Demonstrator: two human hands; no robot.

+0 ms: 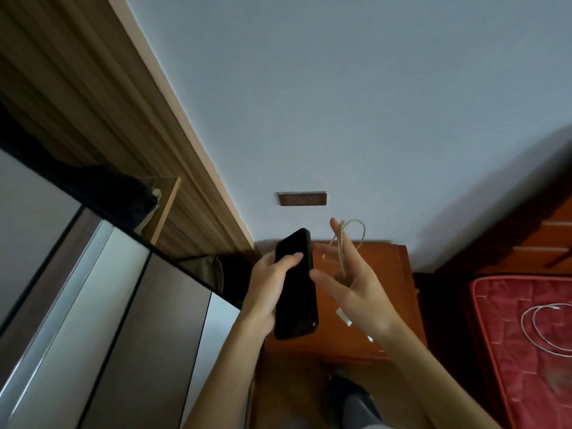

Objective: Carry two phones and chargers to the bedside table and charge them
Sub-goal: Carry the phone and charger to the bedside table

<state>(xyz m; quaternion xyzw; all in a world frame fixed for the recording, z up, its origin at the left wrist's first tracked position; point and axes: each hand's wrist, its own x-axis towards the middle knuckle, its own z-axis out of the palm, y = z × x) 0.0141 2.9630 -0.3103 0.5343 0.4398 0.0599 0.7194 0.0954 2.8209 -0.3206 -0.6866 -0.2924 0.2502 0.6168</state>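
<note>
My left hand (267,287) grips a black phone (295,284), dark screen up, above the left part of the wooden bedside table (393,292). Right beside it, my right hand (356,274) has its fingers spread while a pale charging cable (343,243) runs between them and loops above the fingertips. A white plug end (344,316) of that cable hangs below the palm. On the red mattress (507,351) at the right lies a second white cable (544,329), coiled. No second phone is in view.
A brown wall socket (302,198) sits on the pale wall just above the table. A mirrored wardrobe (93,305) with wood trim fills the left side. The bed's wooden headboard (544,236) stands at the right.
</note>
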